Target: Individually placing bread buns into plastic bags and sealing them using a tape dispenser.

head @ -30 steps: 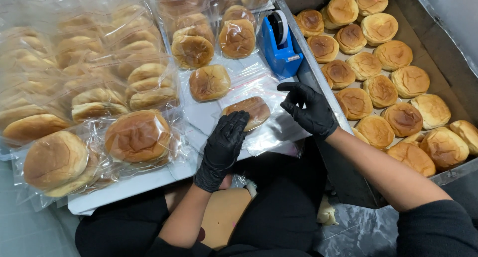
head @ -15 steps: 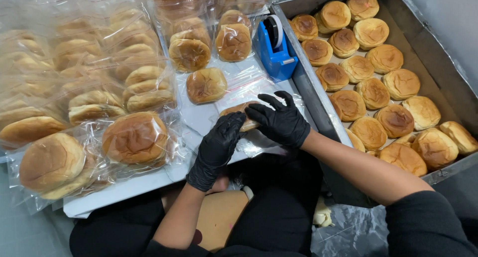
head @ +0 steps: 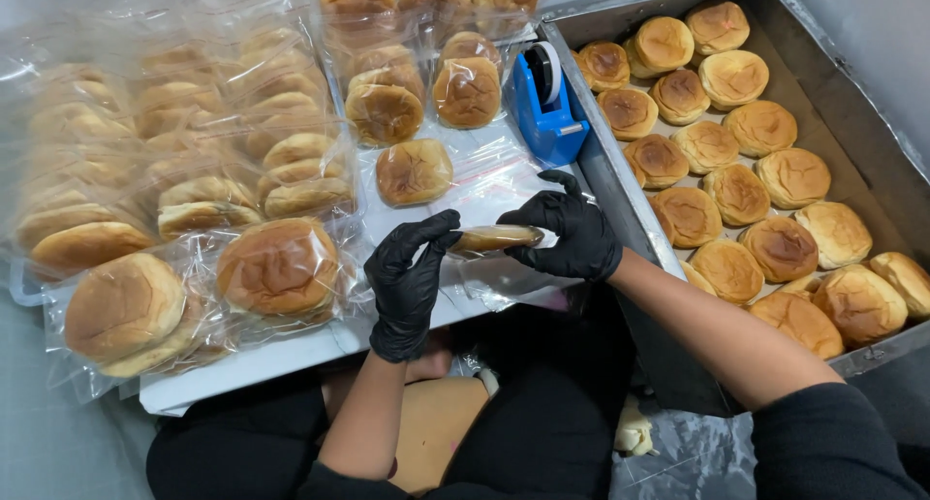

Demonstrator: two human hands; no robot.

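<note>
Both gloved hands, left hand [head: 409, 285] and right hand [head: 570, 234], pinch a bagged bun [head: 496, 237] edge-on between them above the white tray [head: 291, 355], apparently to fold its clear wrap; the blue tape dispenser [head: 547, 108] stands near.

There are 2 gloved hands, the left hand [head: 409, 282] and the right hand [head: 567, 234], with 1 bagged bun [head: 496, 237] held between them. 1 blue tape dispenser [head: 545, 108] stands on 1 white board [head: 291, 355]. 1 metal tray [head: 620, 195] holds about 19 bare buns [head: 760, 127]. The bagged buns [head: 281, 267] piled on the board overlap too much to count exactly.
</note>
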